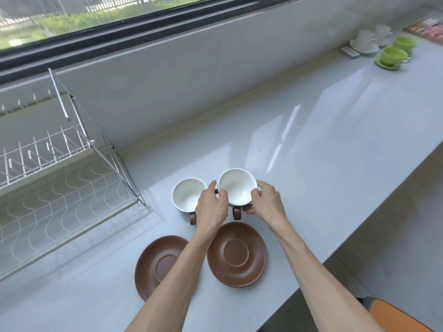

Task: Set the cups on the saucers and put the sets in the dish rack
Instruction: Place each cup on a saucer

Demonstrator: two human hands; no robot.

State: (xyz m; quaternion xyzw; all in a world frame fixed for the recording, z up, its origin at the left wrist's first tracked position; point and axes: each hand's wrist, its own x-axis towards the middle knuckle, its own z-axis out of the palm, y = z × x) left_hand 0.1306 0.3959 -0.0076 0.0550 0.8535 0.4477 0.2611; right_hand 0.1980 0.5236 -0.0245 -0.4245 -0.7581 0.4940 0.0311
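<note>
Two cups, brown outside and white inside, stand on the grey counter. My left hand (pixel 212 207) and my right hand (pixel 265 200) grip the right cup (pixel 236 185) from both sides at its rim; its brown handle points toward me. The left cup (pixel 185 196) stands free beside my left hand. Two brown saucers lie nearer to me: the right saucer (pixel 239 255) is fully in sight, the left saucer (pixel 153 262) is partly covered by my left forearm. The wire dish rack (pixel 60 185) stands at the left.
Far right on the counter (pixel 335 140) stand green cups on green saucers (pixel 393 57) and white cups on white saucers (pixel 364 41), with a small remote-like object beside them. The counter's front edge runs diagonally at the right. A window sits above the back wall.
</note>
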